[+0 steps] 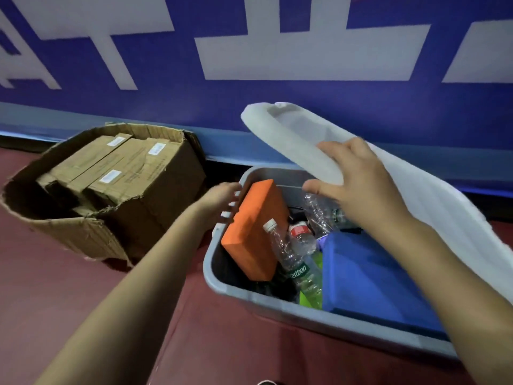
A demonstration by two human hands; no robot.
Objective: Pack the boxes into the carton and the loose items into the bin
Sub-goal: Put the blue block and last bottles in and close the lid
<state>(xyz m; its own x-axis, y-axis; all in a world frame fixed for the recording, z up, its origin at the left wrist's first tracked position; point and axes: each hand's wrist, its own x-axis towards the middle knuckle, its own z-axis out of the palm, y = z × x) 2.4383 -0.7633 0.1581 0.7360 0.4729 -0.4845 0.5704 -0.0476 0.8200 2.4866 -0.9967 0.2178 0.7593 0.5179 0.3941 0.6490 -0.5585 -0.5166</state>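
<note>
A grey plastic bin (219,284) stands on the floor at the right. Inside it lie an orange foam block (254,232), clear plastic bottles (294,254) and a blue block (369,276). My right hand (358,187) grips the near edge of the bin's white lid (294,140), which is tilted up over the bin's far right side. My left hand (224,201) reaches to the bin's left rim with its fingers spread beside the orange block. At the left, a torn brown carton (155,207) holds several brown cardboard boxes (111,165).
A blue wall banner (249,87) with large white shapes runs behind the carton and the bin. The floor (83,287) is dark red. A narrow gap separates the carton from the bin.
</note>
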